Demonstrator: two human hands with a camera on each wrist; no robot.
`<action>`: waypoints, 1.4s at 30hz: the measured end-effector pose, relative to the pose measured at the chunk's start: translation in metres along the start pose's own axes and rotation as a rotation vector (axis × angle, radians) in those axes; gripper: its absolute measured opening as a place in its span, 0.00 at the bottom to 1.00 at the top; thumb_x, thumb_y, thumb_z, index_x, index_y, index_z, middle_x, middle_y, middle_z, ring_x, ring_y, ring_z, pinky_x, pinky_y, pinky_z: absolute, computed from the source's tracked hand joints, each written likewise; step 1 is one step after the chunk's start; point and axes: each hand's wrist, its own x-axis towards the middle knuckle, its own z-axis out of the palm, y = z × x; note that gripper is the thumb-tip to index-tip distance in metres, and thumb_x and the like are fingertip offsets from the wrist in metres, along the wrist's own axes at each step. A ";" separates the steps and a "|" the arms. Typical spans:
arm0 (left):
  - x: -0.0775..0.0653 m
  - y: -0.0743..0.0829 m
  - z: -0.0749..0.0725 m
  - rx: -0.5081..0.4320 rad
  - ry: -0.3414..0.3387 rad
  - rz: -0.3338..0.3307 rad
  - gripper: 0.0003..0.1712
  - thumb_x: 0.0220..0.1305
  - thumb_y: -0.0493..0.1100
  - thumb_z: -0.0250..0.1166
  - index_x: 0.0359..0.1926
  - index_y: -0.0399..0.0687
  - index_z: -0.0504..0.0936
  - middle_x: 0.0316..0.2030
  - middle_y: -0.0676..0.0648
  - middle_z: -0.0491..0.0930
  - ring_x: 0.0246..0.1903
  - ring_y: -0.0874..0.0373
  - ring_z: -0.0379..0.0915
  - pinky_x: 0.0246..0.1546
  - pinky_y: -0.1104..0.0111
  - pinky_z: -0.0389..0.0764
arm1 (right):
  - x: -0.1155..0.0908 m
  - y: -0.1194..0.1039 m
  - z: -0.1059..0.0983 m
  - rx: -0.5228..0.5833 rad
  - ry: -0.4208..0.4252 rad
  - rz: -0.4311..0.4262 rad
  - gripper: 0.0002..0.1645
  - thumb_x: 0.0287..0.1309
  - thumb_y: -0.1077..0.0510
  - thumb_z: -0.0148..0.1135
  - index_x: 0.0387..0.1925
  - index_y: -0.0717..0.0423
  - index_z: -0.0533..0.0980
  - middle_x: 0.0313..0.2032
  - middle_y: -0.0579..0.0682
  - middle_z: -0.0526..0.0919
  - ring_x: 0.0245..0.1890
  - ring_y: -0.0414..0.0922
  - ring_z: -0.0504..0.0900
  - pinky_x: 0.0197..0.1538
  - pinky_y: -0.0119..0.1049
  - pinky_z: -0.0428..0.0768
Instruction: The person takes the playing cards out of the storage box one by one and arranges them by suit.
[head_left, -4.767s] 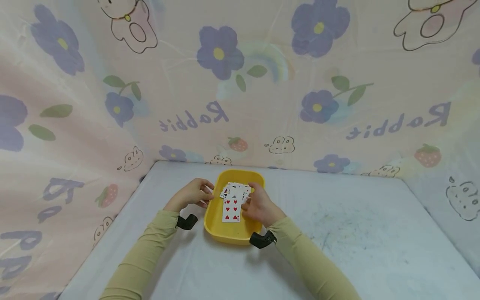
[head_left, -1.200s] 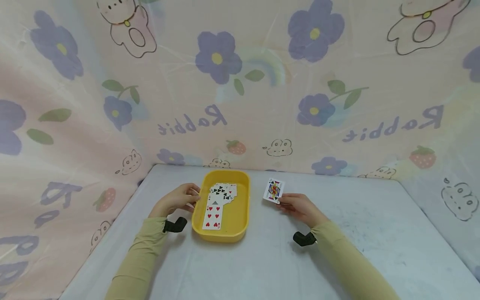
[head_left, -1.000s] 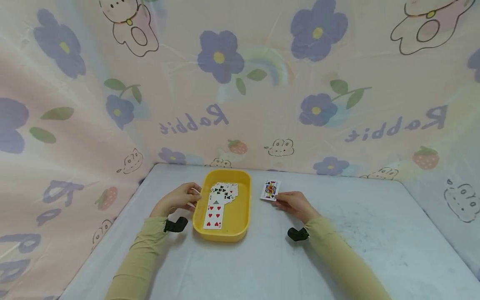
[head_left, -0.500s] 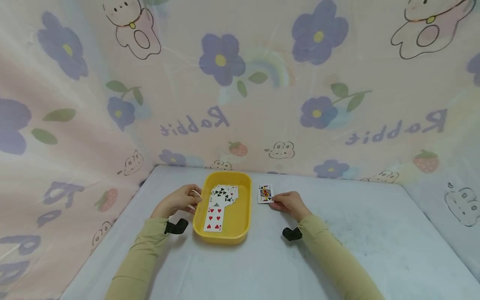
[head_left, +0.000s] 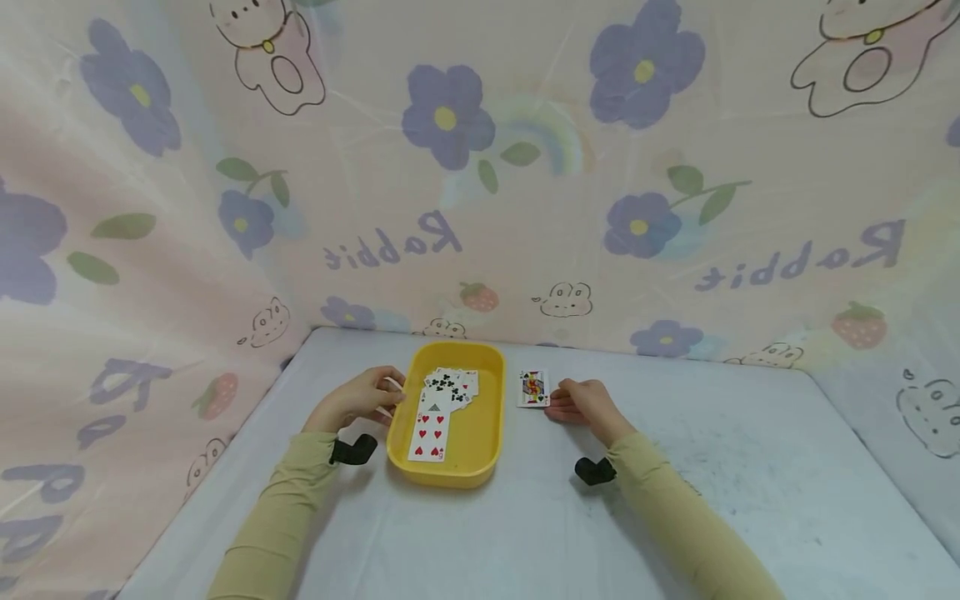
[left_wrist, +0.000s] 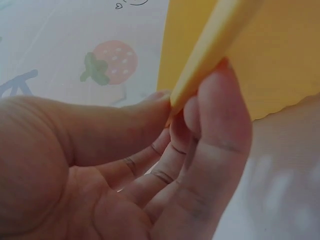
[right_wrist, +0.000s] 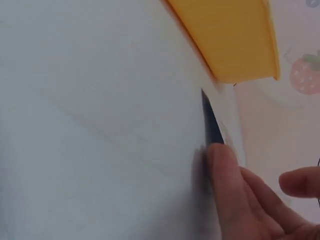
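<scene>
My left hand (head_left: 362, 398) pinches the left rim of the yellow tray (head_left: 491, 417); in the left wrist view the thumb (left_wrist: 125, 127) and fingers stand on either side of that rim. A face card with spade marks (head_left: 533, 388) lies face up just right of the tray. My right hand (head_left: 588, 407) is at this card's right edge, thumb lifted away from the fingers. In the right wrist view the card (right_wrist: 212, 122) shows as a thin dark sliver beyond the fingertips. Inside the tray, a six of hearts (head_left: 429, 437) lies in front of a loose pile of cards (head_left: 450, 387).
A white-covered table (head_left: 465, 542) carries everything, with grey smudges on its right side. Patterned fabric (head_left: 525, 167) hangs behind it and along both sides. Each wrist wears a small black camera mount (head_left: 354, 450).
My right hand has taken the face card from the tray, brought it down beside the tray's right side and let go. The tray has shifted left, my left hand staying at its rim.
</scene>
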 end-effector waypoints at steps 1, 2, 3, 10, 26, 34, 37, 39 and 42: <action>0.000 -0.001 0.000 0.001 -0.002 0.002 0.15 0.69 0.36 0.56 0.54 0.35 0.68 0.38 0.39 0.76 0.32 0.53 0.75 0.33 0.60 0.84 | -0.001 -0.001 -0.001 -0.017 -0.007 -0.007 0.23 0.69 0.59 0.45 0.48 0.79 0.72 0.39 0.66 0.81 0.31 0.48 0.85 0.43 0.40 0.83; -0.001 -0.001 0.000 -0.001 -0.002 0.000 0.15 0.69 0.36 0.57 0.54 0.35 0.68 0.38 0.39 0.76 0.32 0.53 0.75 0.34 0.59 0.84 | -0.002 -0.001 -0.002 -0.037 -0.011 -0.013 0.24 0.69 0.58 0.45 0.47 0.79 0.72 0.38 0.66 0.81 0.31 0.49 0.85 0.43 0.40 0.83; -0.001 -0.002 0.001 0.001 -0.002 0.001 0.16 0.69 0.36 0.57 0.54 0.35 0.68 0.38 0.39 0.76 0.32 0.52 0.75 0.34 0.59 0.84 | -0.002 -0.001 -0.002 -0.059 -0.015 -0.018 0.24 0.69 0.57 0.44 0.46 0.79 0.73 0.38 0.66 0.82 0.31 0.49 0.85 0.42 0.41 0.83; 0.000 -0.002 0.000 0.017 -0.007 0.001 0.15 0.69 0.35 0.57 0.54 0.34 0.68 0.37 0.39 0.75 0.31 0.53 0.76 0.33 0.60 0.84 | -0.005 -0.009 -0.003 -0.220 -0.036 -0.028 0.29 0.70 0.50 0.42 0.48 0.76 0.71 0.33 0.64 0.83 0.28 0.50 0.84 0.37 0.41 0.84; 0.002 0.002 0.001 0.030 0.018 -0.012 0.14 0.68 0.34 0.57 0.53 0.35 0.69 0.37 0.39 0.76 0.31 0.52 0.76 0.30 0.61 0.84 | -0.026 -0.080 0.074 0.005 -0.328 -0.144 0.28 0.73 0.49 0.42 0.61 0.68 0.62 0.57 0.66 0.72 0.58 0.57 0.72 0.60 0.44 0.72; 0.003 0.003 0.001 0.027 0.008 -0.014 0.14 0.68 0.33 0.57 0.53 0.35 0.69 0.37 0.40 0.76 0.31 0.52 0.76 0.31 0.61 0.84 | -0.017 -0.073 0.109 0.151 -0.363 0.000 0.35 0.72 0.48 0.43 0.68 0.70 0.54 0.63 0.67 0.64 0.64 0.60 0.64 0.65 0.47 0.65; 0.002 0.004 0.001 0.032 0.007 -0.016 0.14 0.68 0.33 0.57 0.52 0.35 0.69 0.37 0.40 0.75 0.31 0.53 0.76 0.31 0.61 0.84 | -0.011 -0.060 0.120 0.153 -0.363 0.058 0.36 0.72 0.48 0.44 0.67 0.71 0.53 0.64 0.68 0.61 0.65 0.61 0.62 0.67 0.48 0.62; 0.001 0.004 0.001 0.032 0.008 -0.019 0.14 0.68 0.33 0.57 0.52 0.35 0.69 0.36 0.40 0.75 0.31 0.53 0.76 0.30 0.61 0.84 | -0.007 -0.052 0.126 0.156 -0.356 0.085 0.36 0.71 0.48 0.45 0.67 0.73 0.54 0.65 0.69 0.60 0.65 0.61 0.61 0.67 0.49 0.61; 0.001 0.004 0.001 0.030 0.014 -0.025 0.14 0.68 0.33 0.57 0.52 0.35 0.69 0.36 0.39 0.75 0.30 0.53 0.76 0.30 0.61 0.84 | -0.006 -0.041 0.134 0.161 -0.338 0.089 0.36 0.70 0.50 0.47 0.65 0.75 0.54 0.65 0.70 0.59 0.65 0.61 0.60 0.68 0.49 0.59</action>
